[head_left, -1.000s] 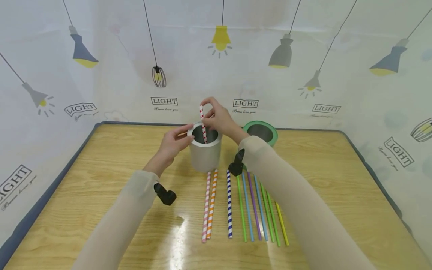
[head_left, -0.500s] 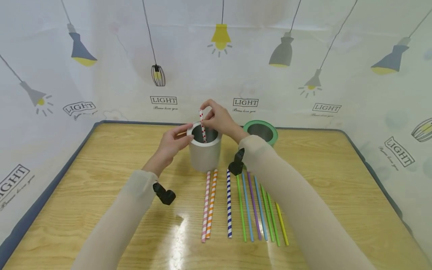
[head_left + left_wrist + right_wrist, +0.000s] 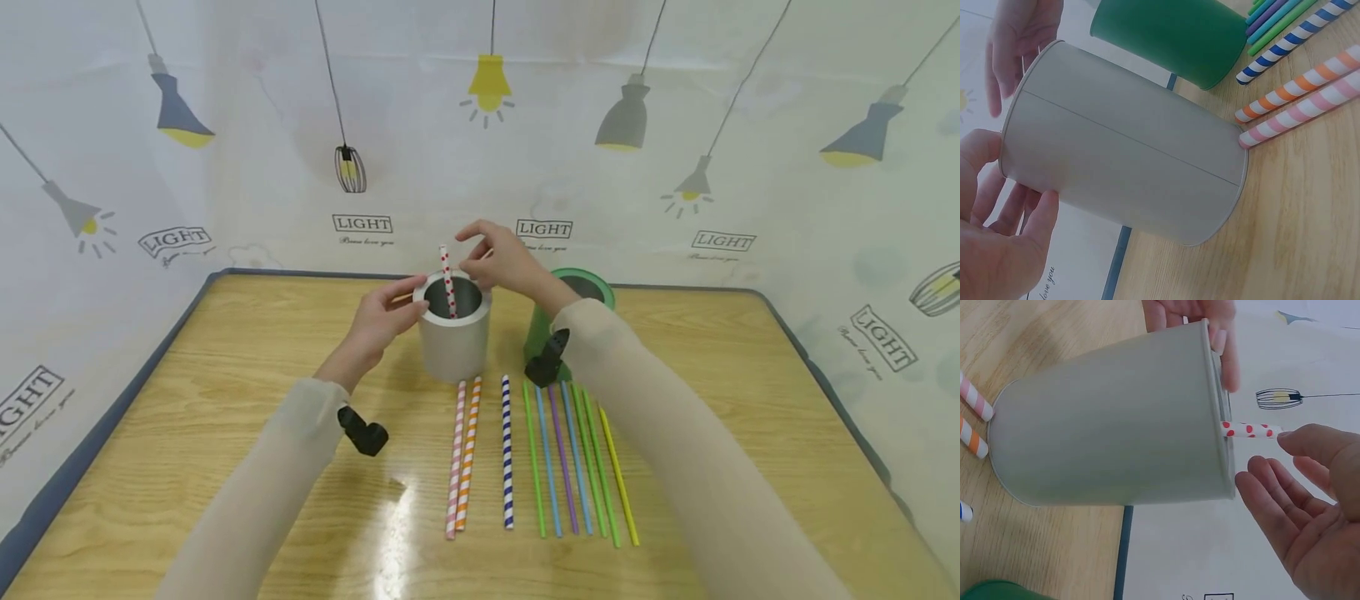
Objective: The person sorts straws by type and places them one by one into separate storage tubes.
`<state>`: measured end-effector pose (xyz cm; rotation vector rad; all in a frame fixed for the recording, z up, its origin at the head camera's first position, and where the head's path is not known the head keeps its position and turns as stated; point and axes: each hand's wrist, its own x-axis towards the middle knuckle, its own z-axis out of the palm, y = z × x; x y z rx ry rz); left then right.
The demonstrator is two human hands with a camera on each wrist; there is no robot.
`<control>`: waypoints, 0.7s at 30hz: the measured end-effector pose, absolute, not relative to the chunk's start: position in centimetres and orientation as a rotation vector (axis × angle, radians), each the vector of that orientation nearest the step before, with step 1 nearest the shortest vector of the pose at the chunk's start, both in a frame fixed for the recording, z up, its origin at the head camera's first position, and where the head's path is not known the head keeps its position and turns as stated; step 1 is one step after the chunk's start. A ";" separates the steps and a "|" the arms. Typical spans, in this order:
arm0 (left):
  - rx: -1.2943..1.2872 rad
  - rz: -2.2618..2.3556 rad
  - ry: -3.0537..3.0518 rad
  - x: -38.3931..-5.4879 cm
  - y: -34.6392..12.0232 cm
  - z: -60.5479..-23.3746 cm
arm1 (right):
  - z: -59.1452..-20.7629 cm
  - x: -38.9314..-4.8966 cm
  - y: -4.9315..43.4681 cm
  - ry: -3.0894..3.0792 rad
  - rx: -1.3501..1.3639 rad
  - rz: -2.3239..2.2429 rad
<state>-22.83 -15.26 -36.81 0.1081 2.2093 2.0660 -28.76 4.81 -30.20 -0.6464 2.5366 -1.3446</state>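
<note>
A grey metal bucket (image 3: pixel 454 346) stands at the table's back middle. My left hand (image 3: pixel 381 323) holds its rim from the left, thumb at the front and fingers towards the back. In the left wrist view the fingers (image 3: pixel 1013 215) lie against its side. A white straw with red dots (image 3: pixel 448 282) leans inside, its upper end above the rim. My right hand (image 3: pixel 506 260) is just right of the straw, fingers spread and relaxed, holding nothing. In the right wrist view the thumb (image 3: pixel 1316 445) overlaps the top of the dotted straw (image 3: pixel 1249 430).
A green bucket (image 3: pixel 538 333) stands to the right, partly behind my right arm. In front lie pink-striped (image 3: pixel 455 462), orange-striped (image 3: pixel 468 458) and blue-striped straws (image 3: pixel 507 454), then several thin green, blue, purple and yellow straws (image 3: pixel 620 479). A printed backdrop borders the table.
The dotted straw has gone lower into the grey bucket. My right hand has let go of it and moved slightly right. My left hand stays on the rim.
</note>
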 end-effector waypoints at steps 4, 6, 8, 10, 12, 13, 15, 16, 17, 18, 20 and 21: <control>0.091 2.057 2.204 -22.7 -15.2 -36.8 | -30.1 -28.2 6.0 2.513 -0.679 -1.335; 0.086 2.055 2.203 -22.7 -15.2 -36.8 | -30.1 -27.8 6.7 2.505 -0.696 -1.319; 0.086 2.057 2.198 -22.6 -15.1 -36.7 | -30.1 -27.2 7.3 2.494 -0.719 -1.307; 0.090 2.055 2.196 -22.6 -15.1 -36.7 | -30.1 -26.6 7.9 2.476 -0.745 -1.301; 0.093 2.049 2.198 -22.6 -15.1 -36.7 | -30.1 -26.0 8.5 2.454 -0.774 -1.298; 0.093 2.049 2.199 -22.6 -15.1 -36.7 | -30.2 -25.7 8.8 2.444 -0.788 -1.300; 0.095 2.048 2.201 -22.6 -15.1 -36.7 | -30.3 -25.1 9.3 2.426 -0.811 -1.297; 0.096 2.049 2.200 -22.6 -15.1 -36.7 | -30.4 -24.8 9.6 2.422 -0.820 -1.290; 0.098 2.050 2.201 -22.6 -15.1 -36.6 | -30.4 -24.6 9.9 2.415 -0.831 -1.286; 0.099 2.052 2.199 -22.6 -15.1 -36.7 | -30.5 -24.3 10.1 2.411 -0.840 -1.278; 0.097 2.059 2.198 -22.6 -15.1 -36.7 | -30.6 -23.6 10.6 2.404 -0.856 -1.250; 0.095 2.060 2.198 -22.6 -15.1 -36.7 | -30.8 -23.4 10.8 2.399 -0.866 -1.234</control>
